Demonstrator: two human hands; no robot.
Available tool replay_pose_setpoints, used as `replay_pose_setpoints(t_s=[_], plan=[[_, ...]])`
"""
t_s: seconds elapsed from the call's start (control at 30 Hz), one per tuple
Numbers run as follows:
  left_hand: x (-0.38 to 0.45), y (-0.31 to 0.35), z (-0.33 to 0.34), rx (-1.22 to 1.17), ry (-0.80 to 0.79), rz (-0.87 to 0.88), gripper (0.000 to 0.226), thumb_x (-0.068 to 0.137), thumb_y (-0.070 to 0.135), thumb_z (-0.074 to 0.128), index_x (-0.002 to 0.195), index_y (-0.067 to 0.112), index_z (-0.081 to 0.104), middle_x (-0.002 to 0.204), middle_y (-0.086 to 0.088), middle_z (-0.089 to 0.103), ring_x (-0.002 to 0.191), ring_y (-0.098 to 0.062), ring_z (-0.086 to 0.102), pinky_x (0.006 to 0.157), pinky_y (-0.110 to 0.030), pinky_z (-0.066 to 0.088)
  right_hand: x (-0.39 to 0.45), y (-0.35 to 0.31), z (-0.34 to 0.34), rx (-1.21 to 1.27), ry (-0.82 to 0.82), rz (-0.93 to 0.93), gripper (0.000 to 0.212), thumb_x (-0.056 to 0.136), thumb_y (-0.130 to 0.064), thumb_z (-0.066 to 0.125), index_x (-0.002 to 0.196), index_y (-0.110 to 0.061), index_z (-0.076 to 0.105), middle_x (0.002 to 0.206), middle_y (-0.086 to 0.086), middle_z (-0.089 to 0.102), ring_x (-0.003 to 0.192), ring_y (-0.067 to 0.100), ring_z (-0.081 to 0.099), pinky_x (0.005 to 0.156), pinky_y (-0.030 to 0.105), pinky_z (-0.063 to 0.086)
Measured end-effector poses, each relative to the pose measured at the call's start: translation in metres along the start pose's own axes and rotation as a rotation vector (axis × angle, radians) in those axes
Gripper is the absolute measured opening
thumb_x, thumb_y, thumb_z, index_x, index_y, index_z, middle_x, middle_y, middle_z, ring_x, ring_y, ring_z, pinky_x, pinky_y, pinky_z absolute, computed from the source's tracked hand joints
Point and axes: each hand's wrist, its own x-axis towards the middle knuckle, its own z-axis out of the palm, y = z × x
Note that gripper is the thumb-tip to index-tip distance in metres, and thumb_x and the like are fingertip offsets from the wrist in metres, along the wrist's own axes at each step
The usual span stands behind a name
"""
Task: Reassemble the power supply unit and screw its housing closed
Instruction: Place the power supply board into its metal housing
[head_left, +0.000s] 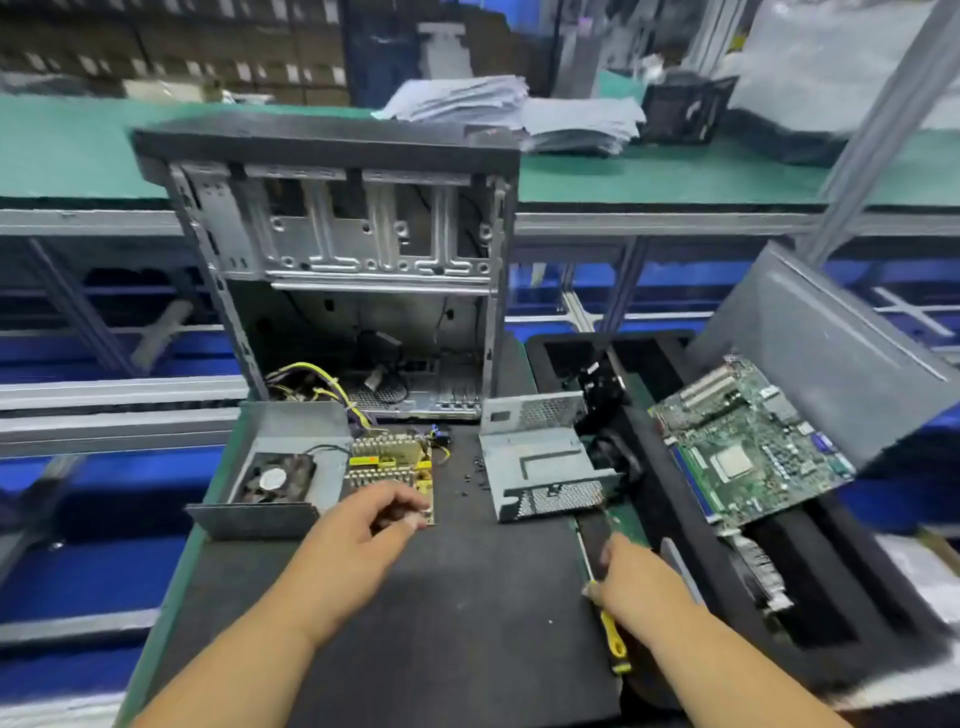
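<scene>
Both forearms came in from 6 o'clock, bare, angled up toward 12. Left hand (371, 519) sat palm-down, wrist roughly straight, fingers curled at its 1 o'clock end; fingertips (415, 517) were blurred, so grip couldn't be confirmed. Right hand (636, 579) lay at 3 o'clock of the left, well apart, back of hand up, fingers wrapped down round a yellow-handled screwdriver (615, 644) whose handle stuck out toward 6 o'clock.
</scene>
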Motion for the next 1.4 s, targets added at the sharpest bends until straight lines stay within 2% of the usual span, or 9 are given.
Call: replay_pose_setpoints(t_s=[0.13,0.23,0.27,0.4,0.53,0.67,0.8,1.03,1.4], plan=[[0.022,0.012,0.039,-0.025,0.004,-0.010,0.029,0.090,0.009,0.066,0.089,0.038,0.070,0.091,0.004,0.067,0.086,-0.015,0.060,0.076,-0.015,0.045,0.004,0.012,0.003,0.092,-0.056,-0.067,0.026,0.086,-0.031,0.069,0.093,-0.023,0.046,0.091,-0.004,0.060,0.097,0.021,0.062,0.077,0.029,0.040],[0.040,0.020,0.073,0.120,-0.028,0.051,0.026,0.085,0.013,0.071,0.092,0.039,0.068,0.088,0.010,0.066,0.084,-0.006,0.060,0.080,-0.016,0.046,0.009,0.033,-0.002,0.180,-0.108,-0.058,0.017,0.082,-0.028,0.060,0.086,-0.024,0.044,0.067,-0.005,0.048,0.083,0.022,0.058,0.105,0.032,0.034],[0.047,0.022,0.081,0.238,-0.051,0.086,0.026,0.084,0.020,0.074,0.098,0.040,0.065,0.095,0.014,0.065,0.090,-0.003,0.059,0.085,-0.019,0.045,0.011,0.041,-0.007,0.208,-0.105,-0.049,0.015,0.081,-0.028,0.059,0.085,-0.023,0.046,0.066,-0.004,0.049,0.083,0.022,0.058,0.106,0.031,0.035],[0.073,0.024,0.117,0.677,-0.075,0.173,0.044,0.084,0.043,0.069,0.125,0.037,0.058,0.122,0.015,0.061,0.115,-0.011,0.054,0.100,-0.033,0.043,0.017,0.068,-0.028,0.366,0.000,-0.015,0.014,0.080,-0.027,0.060,0.082,-0.021,0.048,0.069,-0.004,0.057,0.062,0.016,0.051,0.058,0.030,0.039],[0.090,0.023,0.141,0.825,-0.054,0.159,0.036,0.090,0.038,0.063,0.126,0.034,0.061,0.123,0.010,0.064,0.115,-0.019,0.056,0.099,-0.032,0.038,0.027,0.088,-0.050,0.455,0.060,-0.067,0.008,0.080,-0.022,0.058,0.085,-0.022,0.051,0.060,-0.006,0.051,0.056,0.014,0.045,0.056,0.030,0.035],[0.092,0.026,0.145,0.917,-0.033,0.172,0.010,0.093,0.033,0.057,0.098,0.029,0.065,0.099,0.005,0.070,0.091,-0.027,0.055,0.076,-0.030,0.029,0.039,0.095,-0.068,0.486,0.089,-0.120,0.007,0.082,-0.017,0.059,0.086,-0.018,0.054,0.062,-0.004,0.051,0.057,0.017,0.045,0.056,0.030,0.035],[0.078,0.024,0.131,0.956,-0.048,0.286,0.010,0.093,0.038,0.057,0.095,0.031,0.064,0.087,0.007,0.069,0.078,-0.023,0.049,0.078,-0.028,0.031,0.052,0.099,-0.077,0.472,0.085,-0.155,0.006,0.083,-0.016,0.058,0.087,-0.017,0.054,0.059,-0.004,0.049,0.055,0.017,0.044,0.055,0.030,0.032],[0.031,0.039,0.087,0.868,-0.096,0.337,0.014,0.089,0.037,0.062,0.099,0.035,0.071,0.085,0.010,0.071,0.080,-0.017,0.059,0.081,-0.020,0.032,0.072,0.091,-0.080,0.415,0.048,-0.208,0.006,0.086,-0.020,0.059,0.089,-0.019,0.054,0.066,0.002,0.056,0.060,0.020,0.049,0.057,0.032,0.035],[-0.027,0.016,0.062,0.941,-0.037,0.114,0.024,0.089,0.045,0.059,0.110,0.037,0.070,0.101,0.011,0.073,0.096,-0.017,0.062,0.085,-0.033,0.048,0.091,0.033,-0.048,0.219,-0.045,-0.257,0.018,0.085,-0.024,0.065,0.091,-0.016,0.049,0.073,0.002,0.061,0.060,0.018,0.055,0.052,0.028,0.038]])
